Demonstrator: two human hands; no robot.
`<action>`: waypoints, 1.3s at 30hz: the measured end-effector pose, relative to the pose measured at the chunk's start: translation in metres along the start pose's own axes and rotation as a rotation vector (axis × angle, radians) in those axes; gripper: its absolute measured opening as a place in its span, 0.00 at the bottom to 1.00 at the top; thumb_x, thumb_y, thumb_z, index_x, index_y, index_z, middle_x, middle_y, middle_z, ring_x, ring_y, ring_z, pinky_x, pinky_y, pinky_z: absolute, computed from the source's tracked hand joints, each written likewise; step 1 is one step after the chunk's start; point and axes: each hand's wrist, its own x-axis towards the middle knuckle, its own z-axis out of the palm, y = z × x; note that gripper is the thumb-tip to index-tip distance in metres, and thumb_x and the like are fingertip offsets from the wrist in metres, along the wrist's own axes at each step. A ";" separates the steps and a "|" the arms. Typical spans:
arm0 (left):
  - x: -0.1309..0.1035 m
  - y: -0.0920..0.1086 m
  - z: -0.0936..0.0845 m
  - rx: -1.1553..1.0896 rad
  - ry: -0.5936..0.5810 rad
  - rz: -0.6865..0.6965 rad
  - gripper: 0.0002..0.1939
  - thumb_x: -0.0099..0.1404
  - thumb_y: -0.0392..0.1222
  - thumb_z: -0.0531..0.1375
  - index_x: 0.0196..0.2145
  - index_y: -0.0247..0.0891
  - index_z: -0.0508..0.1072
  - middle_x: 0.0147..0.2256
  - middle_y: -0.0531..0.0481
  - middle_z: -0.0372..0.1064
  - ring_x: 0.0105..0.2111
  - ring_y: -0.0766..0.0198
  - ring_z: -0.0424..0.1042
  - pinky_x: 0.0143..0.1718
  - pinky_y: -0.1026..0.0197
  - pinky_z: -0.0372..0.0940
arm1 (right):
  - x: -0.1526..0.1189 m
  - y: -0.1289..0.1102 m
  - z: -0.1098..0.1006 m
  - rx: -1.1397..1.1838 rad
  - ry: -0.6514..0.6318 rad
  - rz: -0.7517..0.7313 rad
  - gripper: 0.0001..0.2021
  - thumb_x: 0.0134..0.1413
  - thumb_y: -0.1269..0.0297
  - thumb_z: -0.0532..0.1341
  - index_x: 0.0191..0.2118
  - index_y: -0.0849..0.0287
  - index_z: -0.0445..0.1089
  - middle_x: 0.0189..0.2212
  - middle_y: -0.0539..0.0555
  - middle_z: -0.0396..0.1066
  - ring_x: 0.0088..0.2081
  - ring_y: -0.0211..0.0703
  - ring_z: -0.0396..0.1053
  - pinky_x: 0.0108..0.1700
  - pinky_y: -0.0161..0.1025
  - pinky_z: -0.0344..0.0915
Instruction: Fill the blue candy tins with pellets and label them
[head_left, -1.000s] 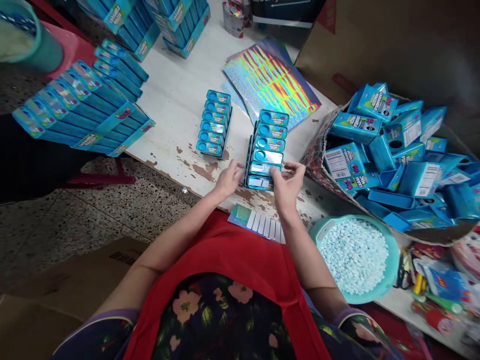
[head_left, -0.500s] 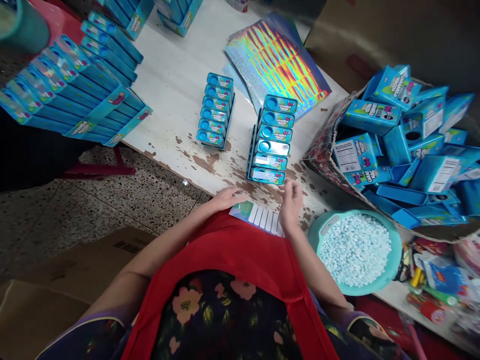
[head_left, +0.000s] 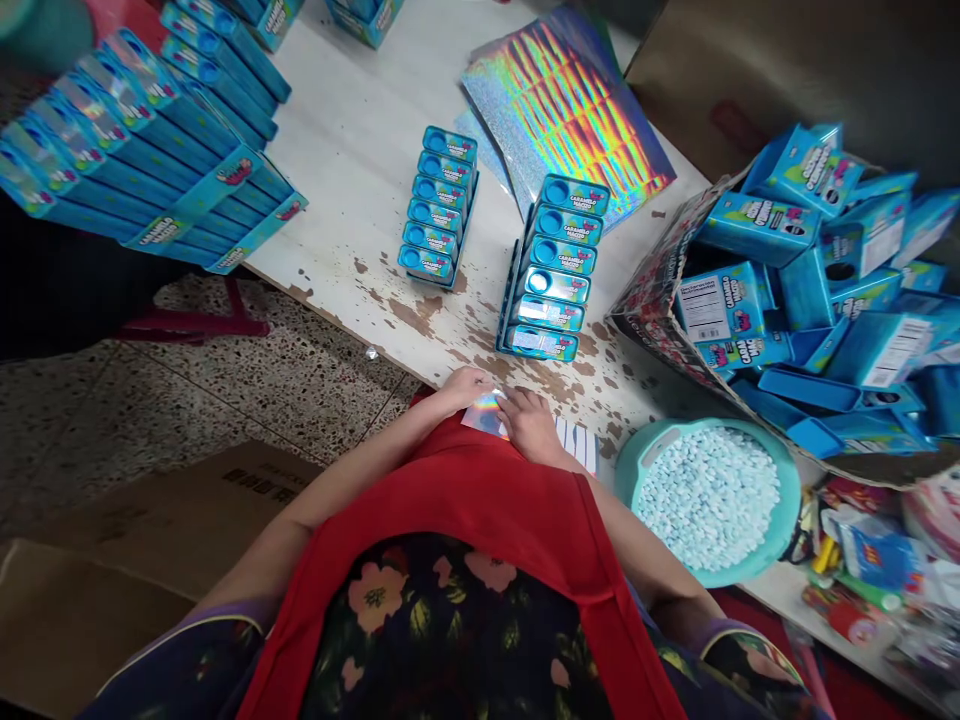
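A holographic sticker sheet (head_left: 481, 416) rests at the table's front edge against my red apron, with bare white backing strips showing at its right end. My left hand (head_left: 465, 386) is closed, its fingertips pinching at the sheet's upper edge. Close beside it, my right hand (head_left: 529, 424) lies over the sheet with bent fingers at the same edge. A small shiny bit shows between the fingertips; whether it is a loose sticker I cannot tell. Beyond my hands stand two trays of blue candy boxes, a right row (head_left: 556, 268) and a left row (head_left: 439, 205). Shiny stickers cover the nearest right-row boxes.
More holographic sheets (head_left: 562, 110) lie at the back. On the right are a carton (head_left: 652, 265) full of blue boxes and a teal tub (head_left: 787, 500) of small pale candies. Stacked blue boxes (head_left: 172, 160) stand at left. A cardboard box (head_left: 172, 510) sits on the floor.
My right hand has moved left and down from beside the right row's near box to the sheet, meeting my left hand. The white strips' end of the sheet now shows right of my wrist.
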 end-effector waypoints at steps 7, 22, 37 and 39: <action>0.003 0.007 0.000 0.027 0.036 -0.006 0.09 0.56 0.41 0.58 0.25 0.35 0.76 0.26 0.49 0.73 0.30 0.61 0.69 0.32 0.63 0.64 | -0.003 -0.010 -0.023 0.164 0.186 0.030 0.06 0.61 0.63 0.59 0.38 0.56 0.73 0.35 0.56 0.74 0.41 0.49 0.67 0.44 0.45 0.64; -0.093 0.131 -0.061 -0.101 0.072 0.348 0.13 0.66 0.47 0.55 0.33 0.37 0.74 0.26 0.54 0.68 0.28 0.67 0.67 0.33 0.65 0.63 | -0.003 -0.054 -0.128 0.568 0.787 0.086 0.03 0.57 0.62 0.63 0.33 0.53 0.73 0.32 0.51 0.72 0.38 0.42 0.70 0.42 0.43 0.67; 0.010 0.162 -0.101 0.237 0.345 0.538 0.08 0.69 0.38 0.46 0.45 0.38 0.58 0.28 0.54 0.61 0.28 0.65 0.65 0.35 0.61 0.59 | 0.084 -0.018 -0.147 0.355 0.966 0.299 0.05 0.54 0.63 0.61 0.30 0.56 0.73 0.27 0.50 0.68 0.35 0.43 0.62 0.46 0.45 0.60; 0.013 0.156 -0.089 0.188 0.393 0.533 0.08 0.69 0.38 0.44 0.45 0.38 0.57 0.29 0.54 0.62 0.29 0.64 0.65 0.35 0.61 0.59 | 0.085 -0.015 -0.147 0.382 0.981 0.307 0.03 0.52 0.65 0.62 0.32 0.58 0.72 0.29 0.51 0.67 0.35 0.43 0.62 0.44 0.44 0.60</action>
